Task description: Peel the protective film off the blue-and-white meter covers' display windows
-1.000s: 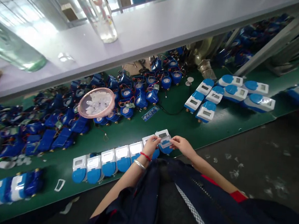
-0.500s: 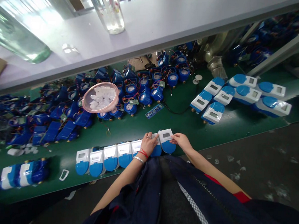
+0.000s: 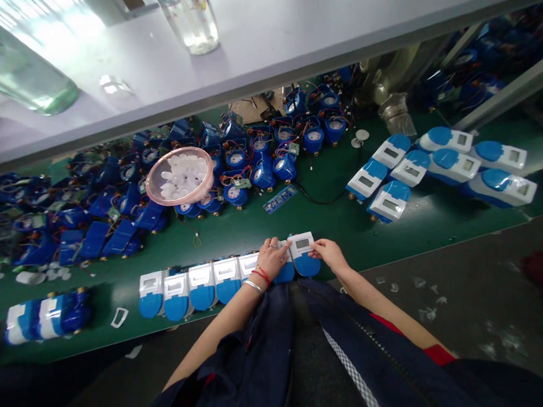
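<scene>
A blue-and-white water meter (image 3: 306, 265) with a small grey display stands at the right end of a row on the green bench. The thumb and fingers of my right hand (image 3: 327, 252) pinch the right edge of its white top. My left hand (image 3: 271, 258) lies over the neighbouring meters, its index finger stretched toward the white top's left edge. Part of the adjacent meter (image 3: 286, 271) is hidden under that hand. Further left, the row continues with several similar meters (image 3: 201, 285).
Several finished-looking meters (image 3: 390, 202) sit at the right. Behind my hands are a pink bowl (image 3: 149, 185) of whitish pieces and many blue meter bodies (image 3: 262, 175) with loose wires. A white frame (image 3: 119, 317) lies near the front edge. A shelf (image 3: 264, 48) overhangs the back.
Both hands keep nearly the same places at the end meter. The view has shifted slightly, and a dark red thing now shows at the right edge.
</scene>
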`<state>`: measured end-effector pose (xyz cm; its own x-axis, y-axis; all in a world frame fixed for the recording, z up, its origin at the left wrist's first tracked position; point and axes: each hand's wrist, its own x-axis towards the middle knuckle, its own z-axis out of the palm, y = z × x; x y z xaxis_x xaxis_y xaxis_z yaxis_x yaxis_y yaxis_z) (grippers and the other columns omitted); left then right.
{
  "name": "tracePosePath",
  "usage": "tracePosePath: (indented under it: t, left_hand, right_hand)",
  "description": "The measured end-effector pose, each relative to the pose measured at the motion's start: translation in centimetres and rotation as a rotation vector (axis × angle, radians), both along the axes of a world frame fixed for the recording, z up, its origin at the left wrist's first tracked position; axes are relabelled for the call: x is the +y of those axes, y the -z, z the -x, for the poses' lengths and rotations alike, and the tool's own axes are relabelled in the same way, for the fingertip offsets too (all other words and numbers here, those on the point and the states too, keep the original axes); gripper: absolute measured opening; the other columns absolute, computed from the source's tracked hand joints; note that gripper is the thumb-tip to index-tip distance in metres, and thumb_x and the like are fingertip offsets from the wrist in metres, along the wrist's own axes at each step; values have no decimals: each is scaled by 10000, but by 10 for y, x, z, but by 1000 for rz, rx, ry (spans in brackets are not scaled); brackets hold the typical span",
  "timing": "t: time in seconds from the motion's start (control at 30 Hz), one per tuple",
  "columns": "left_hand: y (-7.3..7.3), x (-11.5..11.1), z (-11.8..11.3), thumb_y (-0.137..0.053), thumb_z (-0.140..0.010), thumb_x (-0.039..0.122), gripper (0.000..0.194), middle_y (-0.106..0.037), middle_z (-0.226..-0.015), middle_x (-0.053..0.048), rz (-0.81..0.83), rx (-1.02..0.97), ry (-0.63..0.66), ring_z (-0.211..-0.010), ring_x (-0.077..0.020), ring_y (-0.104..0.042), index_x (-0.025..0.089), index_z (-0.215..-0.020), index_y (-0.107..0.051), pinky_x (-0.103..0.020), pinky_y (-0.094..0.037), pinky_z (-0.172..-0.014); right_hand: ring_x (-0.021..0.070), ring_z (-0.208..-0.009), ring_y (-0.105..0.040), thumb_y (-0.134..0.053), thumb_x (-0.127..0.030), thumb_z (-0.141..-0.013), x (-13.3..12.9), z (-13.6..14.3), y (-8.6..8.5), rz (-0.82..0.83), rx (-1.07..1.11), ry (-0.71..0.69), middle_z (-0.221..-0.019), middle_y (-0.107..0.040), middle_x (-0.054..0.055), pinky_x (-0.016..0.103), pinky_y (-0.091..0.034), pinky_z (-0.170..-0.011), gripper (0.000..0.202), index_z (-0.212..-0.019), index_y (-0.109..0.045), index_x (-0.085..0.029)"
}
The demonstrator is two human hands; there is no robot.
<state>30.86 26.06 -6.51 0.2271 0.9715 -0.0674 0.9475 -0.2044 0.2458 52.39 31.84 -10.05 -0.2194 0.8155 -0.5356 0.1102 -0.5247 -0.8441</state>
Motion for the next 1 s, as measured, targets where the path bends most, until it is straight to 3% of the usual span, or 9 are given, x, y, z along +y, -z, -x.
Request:
tracePosePath:
  t: [0.33,0.73,1.0]
  left_hand:
    - [8,0,2,-491,-865,325,481,-450,-1181,-112,-25,22,4,-1042,-256,-385,310,-1344,-442,-387,-369,-900]
    - [6,2,1,-497,-860,322,500,-451,-1166,-106,-6,64,10,-1021,-253,-396,325,-1354,-419,-375,-388,-880]
    - [7,1,1,-486,-865,325,492,-449,-1161,-109,-17,70,18,-1013,-249,-396,320,-1353,-420,-372,-387,-879]
  right_hand:
    - [174,-639,-687,-629,-303,-798,3,0,7,-39,-45,-36,-695,-709,97,236,-550,-589,195,-835,-628,-112]
    - [184,-653,-695,-634,-329,-800,7,3,7,-14,-134,-63,-701,-715,95,222,-549,-563,202,-811,-636,-127]
    - [181,-636,-697,-645,-281,-796,16,6,0,102,-172,-88,-685,-716,104,211,-549,-552,161,-780,-632,-121]
